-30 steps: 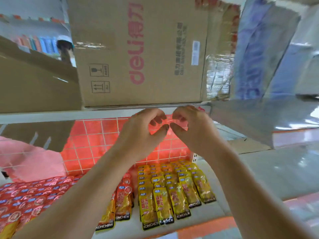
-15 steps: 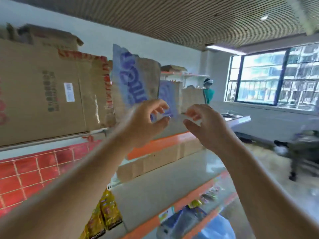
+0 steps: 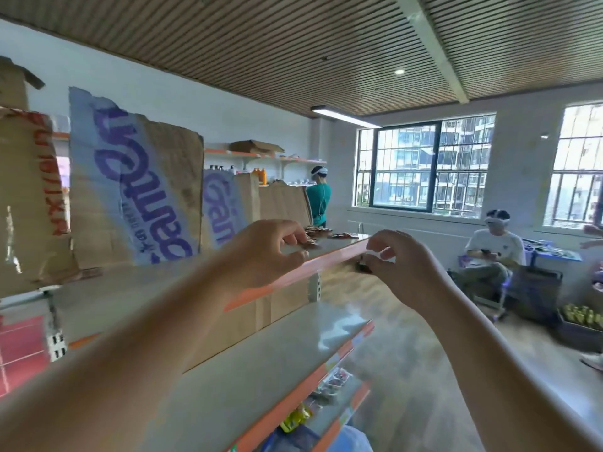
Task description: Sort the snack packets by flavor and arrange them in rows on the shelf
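Note:
Both of my hands are raised in front of the shelving. My left hand [image 3: 261, 252] has its fingers curled with the thumb near the fingertips and holds nothing I can see. My right hand [image 3: 401, 269] is curled the same way; a small dark thing shows by its fingertips, and I cannot tell if it is touched. Behind my hands, brown snack packets [image 3: 315, 238] lie at the far end of the upper shelf [image 3: 329, 261]. A yellow packet [image 3: 295, 417] and other packets [image 3: 331, 383] lie on the lowest shelf.
Torn cardboard boxes [image 3: 137, 190] stand along the upper shelf. The middle shelf [image 3: 277, 350] runs below my arms. One person [image 3: 319, 200] stands at the far wall shelves, another [image 3: 492, 246] sits by the window. A crate of yellow packets [image 3: 580, 318] is on the floor at right.
My view swung up and to the right, away from the rows of yellow and red packets. My hands moved apart and stayed raised, now in front of the upper shelf's orange edge.

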The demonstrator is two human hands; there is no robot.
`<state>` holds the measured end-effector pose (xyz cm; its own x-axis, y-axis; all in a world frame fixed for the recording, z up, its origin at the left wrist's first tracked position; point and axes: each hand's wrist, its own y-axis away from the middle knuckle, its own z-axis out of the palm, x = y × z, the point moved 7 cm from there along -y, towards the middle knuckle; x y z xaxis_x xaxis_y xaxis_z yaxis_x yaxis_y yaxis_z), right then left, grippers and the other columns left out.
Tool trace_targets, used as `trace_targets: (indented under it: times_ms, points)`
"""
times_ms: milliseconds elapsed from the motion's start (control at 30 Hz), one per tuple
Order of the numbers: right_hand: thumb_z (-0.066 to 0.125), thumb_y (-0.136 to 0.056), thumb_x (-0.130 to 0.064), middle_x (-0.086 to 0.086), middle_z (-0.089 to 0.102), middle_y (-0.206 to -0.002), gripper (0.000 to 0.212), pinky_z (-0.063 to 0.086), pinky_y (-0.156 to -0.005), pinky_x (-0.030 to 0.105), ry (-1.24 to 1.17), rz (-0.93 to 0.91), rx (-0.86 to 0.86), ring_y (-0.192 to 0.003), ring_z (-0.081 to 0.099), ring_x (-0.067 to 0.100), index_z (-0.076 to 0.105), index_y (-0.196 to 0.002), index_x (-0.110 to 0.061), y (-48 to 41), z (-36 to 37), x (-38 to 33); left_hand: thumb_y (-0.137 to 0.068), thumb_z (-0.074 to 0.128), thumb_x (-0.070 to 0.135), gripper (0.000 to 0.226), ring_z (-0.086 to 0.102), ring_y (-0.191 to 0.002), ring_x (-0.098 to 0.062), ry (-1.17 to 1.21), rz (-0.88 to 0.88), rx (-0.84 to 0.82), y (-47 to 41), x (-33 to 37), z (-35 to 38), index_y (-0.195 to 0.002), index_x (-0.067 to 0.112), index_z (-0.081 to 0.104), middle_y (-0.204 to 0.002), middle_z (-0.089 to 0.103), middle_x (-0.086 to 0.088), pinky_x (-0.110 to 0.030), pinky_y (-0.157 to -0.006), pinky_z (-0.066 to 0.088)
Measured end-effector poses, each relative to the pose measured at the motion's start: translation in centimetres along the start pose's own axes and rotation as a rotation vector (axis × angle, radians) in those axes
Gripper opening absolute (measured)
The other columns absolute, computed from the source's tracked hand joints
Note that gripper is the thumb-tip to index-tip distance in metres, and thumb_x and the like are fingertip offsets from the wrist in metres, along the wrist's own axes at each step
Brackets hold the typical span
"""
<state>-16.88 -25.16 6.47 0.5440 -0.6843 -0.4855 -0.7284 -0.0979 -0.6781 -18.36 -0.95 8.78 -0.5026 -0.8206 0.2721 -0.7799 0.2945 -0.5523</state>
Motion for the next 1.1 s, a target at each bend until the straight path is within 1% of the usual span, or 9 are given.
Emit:
trace_targets:
  times_ms: [100, 267, 367, 467, 567, 700, 833, 967, 1100]
  points:
    - [0.072, -0.089, -0.026, -0.013, 0.061, -0.098, 0.027, 0.039, -0.059, 0.008, 0.037, 0.000, -0.027, -0.080, 0.058, -0.010, 0.054, -0.080, -0.044, -1.5, 0.9, 1.9, -0.090, 0.069, 0.043, 0.022, 0.063, -0.098, -0.006, 0.022, -0.019, -0.032, -2.9, -1.3, 1.3, -0.111, 0.037, 0.067, -0.105, 0.066, 0.017, -0.026, -0.082, 0.053]
    - [0.071, -0.090, -0.027, -0.014, 0.062, -0.099, 0.015, 0.038, -0.061, 0.018, 0.119, -0.009, -0.040, -0.089, 0.062, 0.009, 0.062, -0.095, -0.037, -7.4, 3.0, 5.7, -0.088, 0.075, 0.039, 0.022, 0.063, -0.090, -0.010, 0.024, -0.013, -0.069, -10.8, -4.8, 5.0, -0.107, 0.029, 0.071, -0.096, 0.067, 0.013, -0.028, -0.079, 0.050]
    - [0.071, -0.089, -0.026, -0.012, 0.062, -0.098, 0.013, 0.042, -0.060, 0.021, 0.123, -0.012, -0.040, -0.088, 0.062, 0.009, 0.064, -0.095, -0.035, -11.7, 4.9, 7.7, -0.089, 0.074, 0.038, 0.020, 0.063, -0.086, -0.009, 0.017, -0.004, -0.093, -15.9, -7.3, 6.9, -0.106, 0.028, 0.071, -0.094, 0.066, 0.013, -0.027, -0.076, 0.051]
    - [0.072, -0.089, -0.028, -0.011, 0.063, -0.098, 0.012, 0.041, -0.064, 0.017, 0.136, -0.010, -0.044, -0.088, 0.062, 0.008, 0.063, -0.093, -0.036, -15.7, 6.8, 9.4, -0.089, 0.073, 0.034, 0.018, 0.064, -0.087, -0.007, 0.000, -0.009, -0.147, -20.3, -9.4, 8.4, -0.105, 0.026, 0.072, -0.100, 0.071, 0.007, -0.026, -0.075, 0.052]
    - [0.073, -0.089, -0.028, -0.011, 0.063, -0.097, 0.013, 0.041, -0.066, 0.018, 0.151, -0.013, -0.051, -0.087, 0.061, 0.011, 0.062, -0.094, -0.034, -19.0, 8.4, 10.7, -0.089, 0.073, 0.035, 0.019, 0.065, -0.091, -0.011, -0.022, -0.016, -0.194, -23.9, -11.0, 9.5, -0.106, 0.026, 0.072, -0.103, 0.071, 0.006, -0.030, -0.081, 0.053]
    - [0.073, -0.089, -0.026, -0.011, 0.063, -0.098, 0.013, 0.041, -0.068, 0.014, 0.149, -0.009, -0.048, -0.086, 0.060, 0.011, 0.063, -0.095, -0.032, -22.0, 9.9, 12.2, -0.093, 0.068, 0.035, 0.013, 0.060, -0.091, -0.010, -0.062, -0.005, -0.232, -27.2, -12.5, 10.9, -0.105, 0.029, 0.071, -0.104, 0.068, 0.008, -0.028, -0.074, 0.047]
    - [0.072, -0.090, -0.025, -0.007, 0.063, -0.100, 0.012, 0.045, -0.072, 0.025, 0.156, -0.006, -0.061, -0.086, 0.060, 0.014, 0.064, -0.096, -0.030, -23.7, 10.8, 13.7, -0.093, 0.069, 0.038, 0.009, 0.061, -0.094, -0.010, -0.084, -0.030, -0.277, -29.4, -13.8, 12.2, -0.100, 0.033, 0.071, -0.106, 0.069, 0.008, -0.033, -0.087, 0.053]
    - [0.072, -0.089, -0.028, -0.011, 0.063, -0.097, 0.011, 0.045, -0.067, 0.020, 0.147, 0.001, -0.049, -0.083, 0.059, 0.007, 0.063, -0.092, -0.034, -25.5, 11.3, 16.0, -0.092, 0.067, 0.039, 0.011, 0.055, -0.086, -0.001, -0.117, -0.047, -0.316, -31.4, -14.4, 13.7, -0.101, 0.034, 0.071, -0.107, 0.068, 0.010, -0.030, -0.075, 0.047]
    - [0.072, -0.088, -0.030, -0.011, 0.064, -0.096, 0.008, 0.049, -0.072, 0.029, 0.138, 0.005, -0.052, -0.083, 0.061, 0.011, 0.064, -0.091, -0.032, -27.4, 12.3, 18.5, -0.093, 0.067, 0.040, 0.014, 0.056, -0.090, -0.001, -0.142, -0.069, -0.334, -32.8, -14.5, 15.2, -0.104, 0.034, 0.072, -0.107, 0.068, 0.011, -0.028, -0.073, 0.047]
